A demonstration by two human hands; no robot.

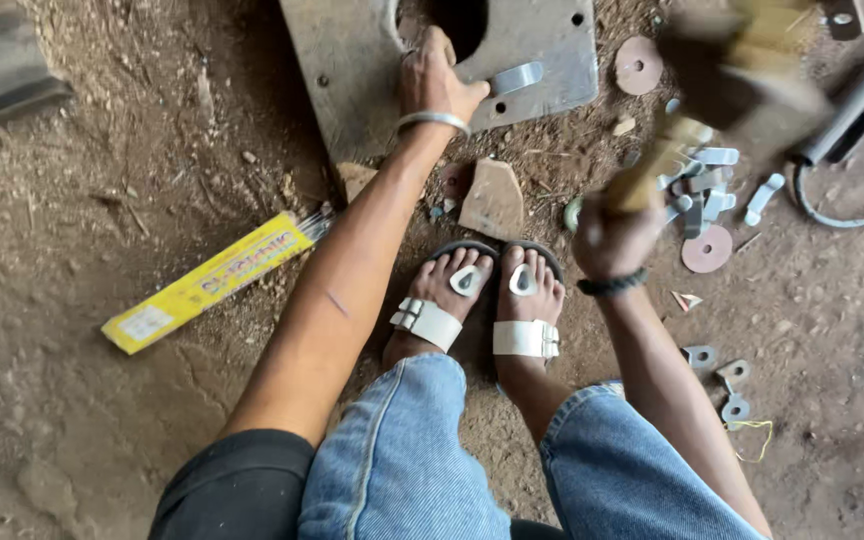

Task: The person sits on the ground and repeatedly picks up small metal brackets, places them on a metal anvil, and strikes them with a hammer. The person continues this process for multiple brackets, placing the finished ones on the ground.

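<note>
Metal strap piece point(517, 77), a small curved grey bracket, is lying on the thick steel plate point(542, 45) at the top of the head view, just beside the plate's large round hole. The left hand point(434, 82) is pressing down on the plate with its fingers curled over the hole's edge, and the thumb is touching the near end of the bracket, pinning it in place. The right hand point(614, 235) is wrapping tight around the wooden handle of a hammer point(722, 90), whose head is blurring above the scattered parts, so it seems to be swinging.

The bracket looks stiff and light, thin enough to skip sideways under a blow, so I judge it is best held flat by one end, with the fingers kept well off the struck end. The plate looks heavy and is sitting steady on the dirt floor point(82, 200).

Near the right hand more brackets point(702, 180) are lying in a pile, with round washers point(707, 250) beside them. A yellow box of welding rods point(207, 285) is lying left of the left forearm. Between the arms, two feet in white-strapped sandals point(482, 300) are resting on the ground, and a flat stone point(493, 198) is sitting just ahead of the toes.
</note>
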